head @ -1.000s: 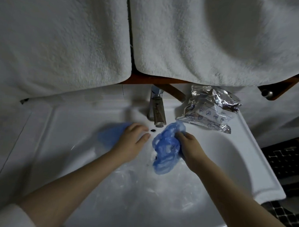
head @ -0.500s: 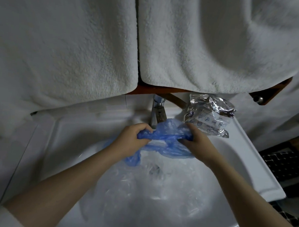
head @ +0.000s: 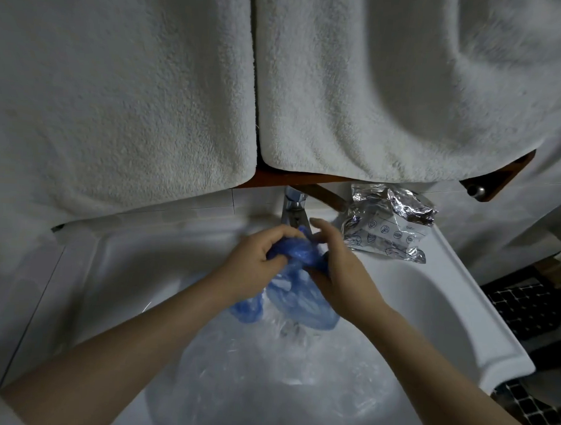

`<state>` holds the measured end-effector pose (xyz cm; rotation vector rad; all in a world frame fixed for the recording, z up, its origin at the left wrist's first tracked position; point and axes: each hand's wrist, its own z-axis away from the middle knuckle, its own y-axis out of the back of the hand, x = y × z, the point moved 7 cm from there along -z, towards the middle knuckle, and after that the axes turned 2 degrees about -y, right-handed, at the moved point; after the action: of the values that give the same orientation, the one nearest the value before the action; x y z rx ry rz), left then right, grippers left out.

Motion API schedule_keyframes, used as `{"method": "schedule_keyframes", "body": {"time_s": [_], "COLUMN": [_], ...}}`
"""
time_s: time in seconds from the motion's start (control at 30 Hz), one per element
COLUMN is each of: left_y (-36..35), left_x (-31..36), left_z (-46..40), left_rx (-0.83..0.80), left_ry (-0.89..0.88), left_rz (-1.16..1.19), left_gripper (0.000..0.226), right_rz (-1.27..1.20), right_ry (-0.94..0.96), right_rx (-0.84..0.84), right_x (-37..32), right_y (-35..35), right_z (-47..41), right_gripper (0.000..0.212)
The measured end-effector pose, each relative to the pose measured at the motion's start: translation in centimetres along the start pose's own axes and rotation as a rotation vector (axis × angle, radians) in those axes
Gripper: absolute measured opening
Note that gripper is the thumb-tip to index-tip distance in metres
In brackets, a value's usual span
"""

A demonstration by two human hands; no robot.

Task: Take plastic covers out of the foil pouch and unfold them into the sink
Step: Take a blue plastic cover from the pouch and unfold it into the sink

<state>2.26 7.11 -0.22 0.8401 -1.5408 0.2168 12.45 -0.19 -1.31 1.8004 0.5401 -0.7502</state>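
A crumpled blue plastic cover [head: 296,296] hangs over the white sink [head: 445,303], just in front of the tap. My left hand [head: 254,265] grips its bunched top edge with curled fingers. My right hand [head: 341,272] holds the same bunch from the right, thumb and lower fingers on the plastic, index finger lifted free. Clear, wrinkled plastic [head: 282,366] lies spread in the basin below. The silver foil pouch [head: 388,223] lies crumpled on the sink's back right rim, apart from both hands.
A chrome tap [head: 293,209] stands at the back of the basin, right behind my hands. Two white towels [head: 374,88] hang above from a brown wooden rail [head: 293,177]. A dark tiled floor [head: 525,306] shows to the right of the sink.
Both hands came together near the tap. The blue cover, first held by the right hand alone and then stretched between both, is now bunched between them.
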Motion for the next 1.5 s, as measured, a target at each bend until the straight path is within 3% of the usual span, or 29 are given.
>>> {"method": "schedule_keyframes", "body": {"time_s": [0.17,0.27,0.47,0.5,0.57,0.67,0.73,0.8,0.9,1.0,1.07,1.13,1.2,1.33,1.43,1.5], "left_y": [-0.9,-0.9,0.9,1.2,1.5,1.5,2.3,3.0,2.8,1.1,0.4,0.8,1.1,3.0,3.6,3.6], "left_x": [1.4,1.2,1.1,0.9,0.3,-0.2,-1.2,-1.5,-1.5,-0.6,-0.2,-0.2,0.4,2.1,2.5,2.5], "left_z": [0.8,0.9,0.6,0.7,0.8,1.0,0.9,0.8,0.8,1.9,2.6,2.7,2.4,1.4,1.2,1.1], "left_rx": [-0.199,-0.296,-0.368,-0.389,-0.502,-0.704,-0.782,-0.786,-0.775,-0.892,-0.951,-0.92,-0.813,-0.468,-0.427,-0.395], "left_ry": [-0.056,-0.002,0.009,0.011,-0.009,0.017,0.15,0.243,0.307,0.188,0.108,0.064,-0.035,-0.142,-0.21,-0.354], "left_rz": [0.127,0.184,0.033,-0.035,-0.253,-0.749,-0.984,-1.003,-0.771,-0.669,-0.636,-0.68,-0.614,-0.514,-0.559,-0.743], "left_gripper": [0.063,0.06,0.027,0.02,0.028,0.044,0.039,0.038,0.041,0.029,0.04,0.053,0.041,0.038,0.041,0.045], "right_rz": [-0.568,-0.741,0.01,0.16,0.313,-0.067,-0.282,-0.264,-0.121,0.158,0.382,0.548,0.611,0.724,0.767,0.808], "right_ry": [0.036,-0.043,0.03,0.083,0.173,0.31,0.351,0.374,0.392,0.502,0.578,0.579,0.532,0.26,0.109,0.058], "right_rx": [-0.25,-0.4,-0.63,-0.644,-0.606,-0.548,-0.59,-0.645,-0.697,-0.681,-0.649,-0.621,-0.591,-0.493,-0.502,-0.513], "right_x": [-0.3,-0.5,0.1,0.4,-0.2,-4.6,-7.5,-9.4,-9.8,-9.6,-8.9,-8.1,-7.5,-5.6,-3.9,-2.9], "right_y": [-0.1,0.8,1.8,2.0,2.4,3.5,3.8,3.4,2.3,1.2,0.7,0.2,-0.1,0.8,1.5,1.6], "right_z": [0.1,-0.4,-0.9,-0.8,-0.6,0.2,1.1,1.9,2.4,2.4,2.7,2.6,2.3,0.7,0.0,-0.1], "right_gripper": [0.091,0.073,0.026,0.023,0.029,0.033,0.034,0.038,0.031,0.017,0.023,0.037,0.047,0.04,0.043,0.046]}}
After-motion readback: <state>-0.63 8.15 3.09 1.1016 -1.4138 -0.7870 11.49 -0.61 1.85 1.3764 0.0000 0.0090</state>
